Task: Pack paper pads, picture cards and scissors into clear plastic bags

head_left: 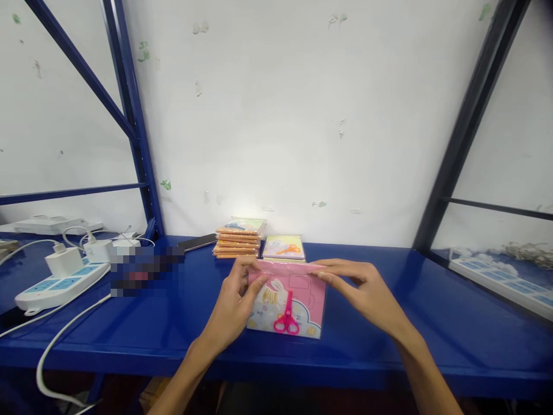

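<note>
A pink booklet in a clear plastic sleeve (309,297) is held up, tilted toward me, over the front of the blue table. Small pink scissors (288,317) lie against its front face, beside a printed rabbit. My left hand (242,294) pinches the sleeve's upper left corner between thumb and fingers. At the upper right corner, my right hand (356,282) grips the top edge the same way. Just behind the booklet lies another packet with orange scissors (283,246), partly covered by it.
A stack of orange-edged packets (239,237) stands at the back of the blue table (371,334). To its left lies a dark phone-like slab (199,242). A white power strip (64,282) with chargers and cables sits at left, another power strip (501,282) at right.
</note>
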Motion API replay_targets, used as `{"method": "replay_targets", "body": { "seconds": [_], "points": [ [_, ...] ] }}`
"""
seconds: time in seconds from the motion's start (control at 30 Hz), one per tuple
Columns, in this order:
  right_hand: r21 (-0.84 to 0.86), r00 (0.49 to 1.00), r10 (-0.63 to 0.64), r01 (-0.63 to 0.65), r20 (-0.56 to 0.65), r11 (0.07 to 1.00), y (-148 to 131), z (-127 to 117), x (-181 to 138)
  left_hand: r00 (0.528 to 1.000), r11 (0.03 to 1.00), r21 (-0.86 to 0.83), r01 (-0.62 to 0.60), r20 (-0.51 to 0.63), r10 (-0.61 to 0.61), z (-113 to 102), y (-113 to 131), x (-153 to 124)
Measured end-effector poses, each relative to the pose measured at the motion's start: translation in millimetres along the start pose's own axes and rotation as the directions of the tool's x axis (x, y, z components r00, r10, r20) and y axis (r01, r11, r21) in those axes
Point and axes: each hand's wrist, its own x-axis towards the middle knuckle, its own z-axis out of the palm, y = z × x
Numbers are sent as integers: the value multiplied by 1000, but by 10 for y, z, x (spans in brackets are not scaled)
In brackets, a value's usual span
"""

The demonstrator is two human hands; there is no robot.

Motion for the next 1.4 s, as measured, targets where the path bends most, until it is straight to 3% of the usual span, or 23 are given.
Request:
{"method": "replay_targets", "body": {
  "seconds": [0.17, 0.47, 0.53, 0.63, 0.73, 0.9, 1.03, 1.2, 1.3, 1.4],
  "points": [
    [-4, 999, -11, 11, -44, 1000, -6, 28, 1, 998, 947, 315, -67, 25, 62, -62, 23, 7],
    [-16, 997, -67, 66, -43, 998, -70, 5, -57, 958, 831, 504, -233, -25, 284, -33, 143, -32],
    [-24, 996, -69, 68, -63, 997, -65, 0, -62, 967, 868, 449, -210, -37, 253, -30, 115, -34],
    [-4, 997, -62, 62, -48, 998, -15, -17, -45, 988, 959, 265, -104, -80, 129, -24, 89, -39],
    [36, 999, -35, 35, -5, 999, 65, -27, -9, 998, 991, 136, -4, -66, 14, -37, 107, -22],
    [183, 997, 70, -66, -16, 981, 87, 12, 17, 997, 993, 88, 72, 21, -74, -78, 177, 35],
    [315, 974, 224, -200, -43, 928, -65, 24, -32, 1000, 998, 51, 30, 0, -30, -78, 233, 37],
    [355, 951, 295, -247, -90, 902, -200, 92, -50, 1000, 999, -50, 12, -7, -12, -91, 270, 36],
    [423, 940, 342, -309, -1, 852, -194, 254, 4, 995, 976, -205, 76, -49, -87, -115, 213, 58],
    [388, 935, 342, -351, 96, 852, -154, 444, 32, 970, 926, -322, 197, -74, -232, -138, 123, 79]
  ]
}}
